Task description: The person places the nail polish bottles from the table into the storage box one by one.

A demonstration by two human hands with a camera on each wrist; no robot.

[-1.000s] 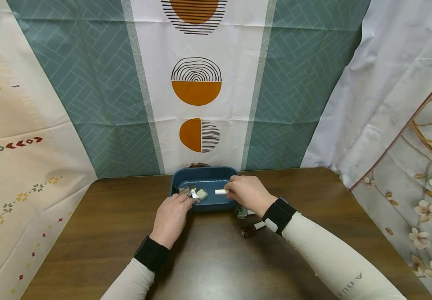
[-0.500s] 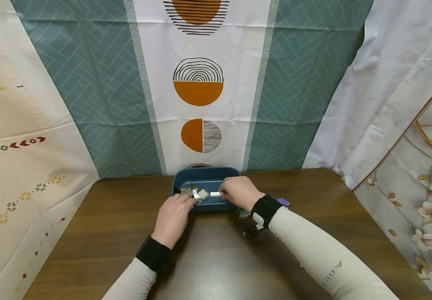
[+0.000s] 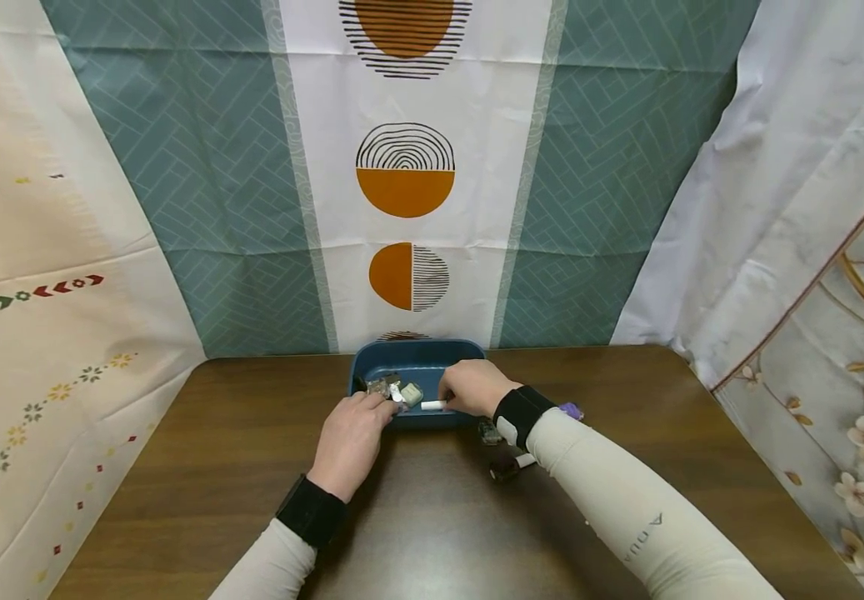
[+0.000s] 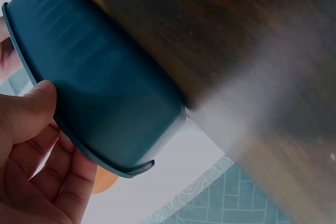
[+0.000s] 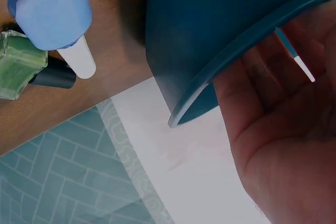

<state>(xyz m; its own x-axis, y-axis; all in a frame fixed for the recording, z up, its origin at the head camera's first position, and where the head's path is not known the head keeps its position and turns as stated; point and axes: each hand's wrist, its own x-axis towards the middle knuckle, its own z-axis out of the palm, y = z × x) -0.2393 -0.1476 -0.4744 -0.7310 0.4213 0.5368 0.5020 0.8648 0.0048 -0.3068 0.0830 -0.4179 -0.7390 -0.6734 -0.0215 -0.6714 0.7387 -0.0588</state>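
Observation:
Near the back of the table stands a dark blue plastic bin [image 3: 432,419]. My left hand [image 3: 352,437] grips its rim at the front left; in the left wrist view the thumb [image 4: 44,100] lies against the outer wall. At the bin's right side, my right hand [image 3: 476,387] reaches inside and pinches a nail polish bottle, whose white cap [image 3: 434,406] points left; the rest is hidden by the fingers. Several small bottles lie at the bin's left end, among them a pale square one [image 3: 412,394].
Right of the bin, more nail polish bottles lie on the table: a greenish one [image 3: 489,433], a dark one [image 3: 504,469] and a purple one [image 3: 571,410]. In the right wrist view, a green bottle [image 5: 21,64] touches or nearly touches a blue-violet one [image 5: 52,11]. Patterned curtains [image 3: 229,208] hang behind.
My right hand has moved left and lower into the bin with the white-capped bottle, bringing it near the pale bottle. My left hand keeps its place on the rim.

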